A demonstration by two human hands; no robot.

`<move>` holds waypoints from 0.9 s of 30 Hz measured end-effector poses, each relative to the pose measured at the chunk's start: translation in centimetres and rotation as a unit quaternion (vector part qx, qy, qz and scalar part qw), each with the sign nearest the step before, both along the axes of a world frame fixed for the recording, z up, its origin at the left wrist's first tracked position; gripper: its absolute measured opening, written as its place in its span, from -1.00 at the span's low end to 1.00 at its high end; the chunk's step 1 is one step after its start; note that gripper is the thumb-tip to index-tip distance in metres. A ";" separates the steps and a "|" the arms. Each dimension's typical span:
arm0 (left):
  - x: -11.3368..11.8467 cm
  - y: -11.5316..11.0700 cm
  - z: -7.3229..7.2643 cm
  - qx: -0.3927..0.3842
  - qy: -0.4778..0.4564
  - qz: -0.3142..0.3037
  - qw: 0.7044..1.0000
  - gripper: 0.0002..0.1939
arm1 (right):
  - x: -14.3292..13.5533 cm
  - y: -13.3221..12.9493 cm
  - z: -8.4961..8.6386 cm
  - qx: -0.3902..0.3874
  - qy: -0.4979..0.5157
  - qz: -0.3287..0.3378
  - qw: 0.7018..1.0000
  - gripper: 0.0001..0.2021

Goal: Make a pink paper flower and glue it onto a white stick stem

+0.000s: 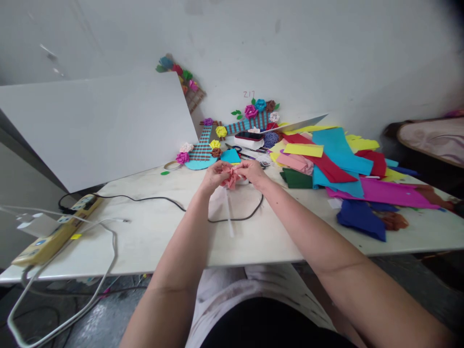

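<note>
Between my two hands is a salmon-pink paper flower (pixel 232 180) with ruffled petals, just above the middle of the table. My left hand (pixel 216 175) pinches its left side, and my right hand (pixel 251 172) pinches the upper right side. Below the flower a translucent glue stick (pixel 229 215) lies or hangs over the table; whether it touches the flower I cannot tell. A black cord (pixel 239 221) loops beneath my hands. Beyond them lies a small turquoise paper piece (pixel 230 155).
Colourful crepe paper (pixel 337 150) is heaped on the right. Behind stand flower-decorated turquoise panels (pixel 203 147) and a phone (pixel 249 136) on a white box. A white board (pixel 97 125) leans at left. A yellow power strip (pixel 58 232) with cables lies at the table's left edge.
</note>
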State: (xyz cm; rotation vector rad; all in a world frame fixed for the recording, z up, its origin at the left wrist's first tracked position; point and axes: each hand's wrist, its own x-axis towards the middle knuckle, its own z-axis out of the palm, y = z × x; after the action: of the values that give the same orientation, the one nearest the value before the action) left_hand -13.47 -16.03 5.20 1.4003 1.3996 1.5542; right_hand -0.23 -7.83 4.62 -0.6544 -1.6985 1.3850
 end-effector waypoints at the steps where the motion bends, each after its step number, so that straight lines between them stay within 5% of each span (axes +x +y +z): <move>1: 0.0 0.0 0.0 -0.002 -0.001 0.002 1.000 -0.66 | 0.0 0.0 0.0 0.000 0.002 -0.001 1.000 -0.87; 27: -0.1 0.8 -0.7 -0.035 0.015 0.023 0.999 -0.84 | 0.2 0.7 -0.4 -0.014 0.001 0.021 1.000 -0.90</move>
State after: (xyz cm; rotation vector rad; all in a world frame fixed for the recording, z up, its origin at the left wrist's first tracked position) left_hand -13.53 -15.19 4.49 1.3623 1.5004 1.5037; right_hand 0.02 -7.10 4.21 -0.6357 -1.7030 1.4400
